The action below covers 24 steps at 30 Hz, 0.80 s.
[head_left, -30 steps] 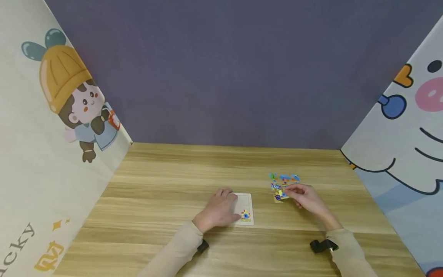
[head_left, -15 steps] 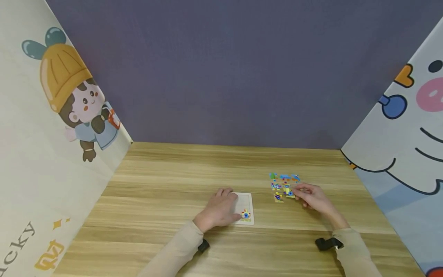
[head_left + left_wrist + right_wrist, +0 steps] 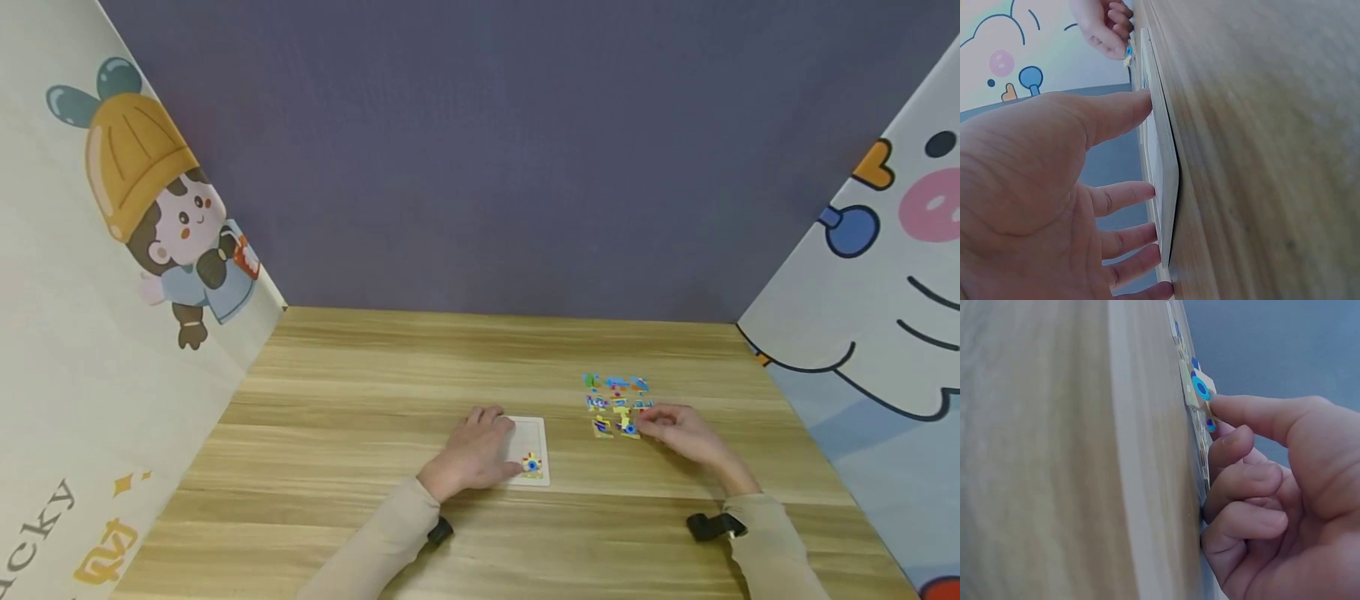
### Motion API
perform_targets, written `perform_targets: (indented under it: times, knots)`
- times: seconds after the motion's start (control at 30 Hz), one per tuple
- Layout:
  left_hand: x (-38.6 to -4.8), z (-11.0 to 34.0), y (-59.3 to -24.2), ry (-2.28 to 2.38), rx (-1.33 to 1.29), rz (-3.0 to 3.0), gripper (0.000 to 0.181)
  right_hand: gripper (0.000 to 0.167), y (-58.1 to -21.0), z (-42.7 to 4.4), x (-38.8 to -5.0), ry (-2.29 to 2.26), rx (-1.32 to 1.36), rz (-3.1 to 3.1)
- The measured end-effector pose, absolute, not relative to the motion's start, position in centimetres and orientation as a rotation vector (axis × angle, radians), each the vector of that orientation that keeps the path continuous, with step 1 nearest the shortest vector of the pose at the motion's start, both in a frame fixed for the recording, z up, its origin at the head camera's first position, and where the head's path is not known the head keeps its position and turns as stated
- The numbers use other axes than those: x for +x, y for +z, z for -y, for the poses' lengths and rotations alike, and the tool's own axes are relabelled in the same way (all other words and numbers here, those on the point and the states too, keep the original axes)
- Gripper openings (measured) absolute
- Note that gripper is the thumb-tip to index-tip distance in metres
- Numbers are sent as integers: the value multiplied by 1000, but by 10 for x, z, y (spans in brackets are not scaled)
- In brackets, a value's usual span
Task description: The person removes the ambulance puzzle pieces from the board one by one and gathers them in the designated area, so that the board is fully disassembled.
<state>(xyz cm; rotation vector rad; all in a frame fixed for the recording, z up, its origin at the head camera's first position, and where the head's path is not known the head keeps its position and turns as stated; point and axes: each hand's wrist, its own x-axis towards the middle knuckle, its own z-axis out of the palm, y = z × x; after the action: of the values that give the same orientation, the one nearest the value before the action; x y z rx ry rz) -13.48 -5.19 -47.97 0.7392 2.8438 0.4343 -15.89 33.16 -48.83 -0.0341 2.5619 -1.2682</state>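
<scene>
In the head view my left hand (image 3: 474,450) lies over the left part of a white puzzle tray (image 3: 536,433), its fingertips and thumb touching it. One jigsaw piece with a blue round motif (image 3: 532,465) sits in the tray's near right corner. My right hand (image 3: 684,432) pinches another jigsaw piece (image 3: 628,427), yellow with a blue ring, between thumb and index finger. In the right wrist view that blue-ringed piece (image 3: 1201,389) is at the thumb tip and the other fingers are curled. Several loose jigsaw pieces (image 3: 617,384) lie just beyond it.
The wood-grain table (image 3: 360,400) carries tray and pieces. A dark back panel (image 3: 480,167) stands at its far edge. Printed side panels flank it, a cartoon child (image 3: 180,208) on the left. Black bands (image 3: 716,527) sit at the wrists.
My right hand has moved a little right and nearer with its jigsaw piece, uncovering more of the pieces behind. My left hand has stayed on the tray.
</scene>
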Motion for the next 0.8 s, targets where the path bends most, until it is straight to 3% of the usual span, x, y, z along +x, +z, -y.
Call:
perform_targets:
  times: [0.8]
  knots:
    - [-134,53,-479,468,751,-2841,70,32,-493,-327,-162,-1158,-40,-2663]
